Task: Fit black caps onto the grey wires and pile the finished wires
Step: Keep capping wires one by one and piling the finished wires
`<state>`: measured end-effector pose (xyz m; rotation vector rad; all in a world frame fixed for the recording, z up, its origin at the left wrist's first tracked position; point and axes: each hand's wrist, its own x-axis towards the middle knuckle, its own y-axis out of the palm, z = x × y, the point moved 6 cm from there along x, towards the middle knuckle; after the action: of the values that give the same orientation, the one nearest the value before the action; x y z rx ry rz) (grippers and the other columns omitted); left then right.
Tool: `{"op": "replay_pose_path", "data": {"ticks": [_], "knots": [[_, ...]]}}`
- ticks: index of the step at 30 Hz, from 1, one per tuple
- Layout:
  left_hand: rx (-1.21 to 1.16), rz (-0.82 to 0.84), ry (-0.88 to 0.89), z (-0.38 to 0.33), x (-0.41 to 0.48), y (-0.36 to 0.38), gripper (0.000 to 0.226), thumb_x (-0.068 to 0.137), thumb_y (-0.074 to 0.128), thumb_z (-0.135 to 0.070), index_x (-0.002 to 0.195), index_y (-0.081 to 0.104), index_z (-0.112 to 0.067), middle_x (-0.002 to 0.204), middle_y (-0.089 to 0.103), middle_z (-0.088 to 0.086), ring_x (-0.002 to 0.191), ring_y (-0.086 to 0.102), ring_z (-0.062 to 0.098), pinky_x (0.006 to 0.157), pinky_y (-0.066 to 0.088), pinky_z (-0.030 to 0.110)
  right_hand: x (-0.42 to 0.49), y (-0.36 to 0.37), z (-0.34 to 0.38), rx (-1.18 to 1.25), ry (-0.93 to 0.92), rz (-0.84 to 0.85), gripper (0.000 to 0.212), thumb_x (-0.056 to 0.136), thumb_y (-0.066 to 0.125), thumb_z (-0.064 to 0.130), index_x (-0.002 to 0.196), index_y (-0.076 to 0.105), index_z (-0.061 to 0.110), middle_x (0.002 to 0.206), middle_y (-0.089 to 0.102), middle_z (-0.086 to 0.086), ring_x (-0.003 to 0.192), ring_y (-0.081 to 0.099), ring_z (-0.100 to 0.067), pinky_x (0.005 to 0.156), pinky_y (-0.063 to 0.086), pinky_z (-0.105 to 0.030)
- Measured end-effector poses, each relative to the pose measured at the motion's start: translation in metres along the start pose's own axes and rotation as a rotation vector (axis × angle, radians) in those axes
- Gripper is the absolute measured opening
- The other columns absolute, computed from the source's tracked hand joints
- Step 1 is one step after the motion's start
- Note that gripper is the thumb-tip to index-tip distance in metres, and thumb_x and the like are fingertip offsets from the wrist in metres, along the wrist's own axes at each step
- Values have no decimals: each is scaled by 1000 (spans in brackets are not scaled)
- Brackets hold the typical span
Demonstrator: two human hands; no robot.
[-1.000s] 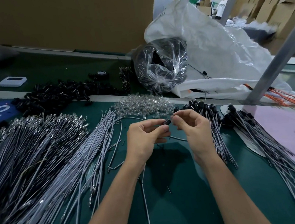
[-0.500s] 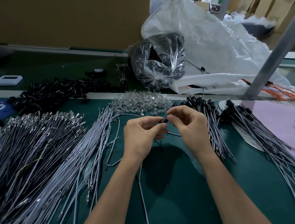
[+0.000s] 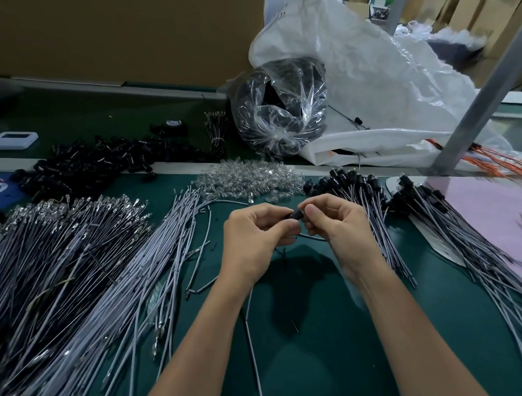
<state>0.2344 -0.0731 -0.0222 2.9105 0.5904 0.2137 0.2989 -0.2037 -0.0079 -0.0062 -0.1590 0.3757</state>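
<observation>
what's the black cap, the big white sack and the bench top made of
Black cap: likely moulded plastic or rubber, matte, no glare.
White sack: woven plastic fabric by its look, slightly translucent, stiff creases.
Bench top: dark green mat, perhaps rubber or vinyl, with a soft dull sheen.

Bare table is left between and beneath the forearms, crossed only by one grey wire. The left side is blocked by a spread of uncapped wires. The right is hemmed by capped wires and a pink sheet. The far edge is closed by small clear parts, black caps and a slanted metal post.
</observation>
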Motion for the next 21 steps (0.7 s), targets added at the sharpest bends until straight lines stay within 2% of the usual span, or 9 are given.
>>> {"op": "replay_pose_path", "data": {"ticks": [5,11,17,21], "knots": [[-21,1,23,-1,-3,0,18,79,74,8,81,72,-10,72,75,8,67,74,21,61,58,24,-2,1,-2,90,29,32,17,91,60,-1,81,70,9,76,65,-12,66,56,-13,66,47,-22],[24,9,53,-1,-3,0,21,78,74,8,79,73,-13,71,75,8,67,74,24,61,59,26,-3,-1,-7,123,83,46,16,91,59,-2,80,67,7,65,65,-2,59,56,-8,63,46,-21],[50,40,68,-2,-3,0,18,78,74,9,84,74,-9,74,75,11,68,74,24,61,58,25,-5,0,-9,185,125,84,15,91,57,-1,80,66,5,62,65,-4,57,59,-10,59,48,-20],[70,71,73,-2,-4,2,19,80,73,8,86,74,-10,76,75,11,70,75,23,63,60,27,-6,3,-8,203,135,129,7,88,59,2,83,64,1,64,66,-6,57,60,-11,59,49,-19]]}}
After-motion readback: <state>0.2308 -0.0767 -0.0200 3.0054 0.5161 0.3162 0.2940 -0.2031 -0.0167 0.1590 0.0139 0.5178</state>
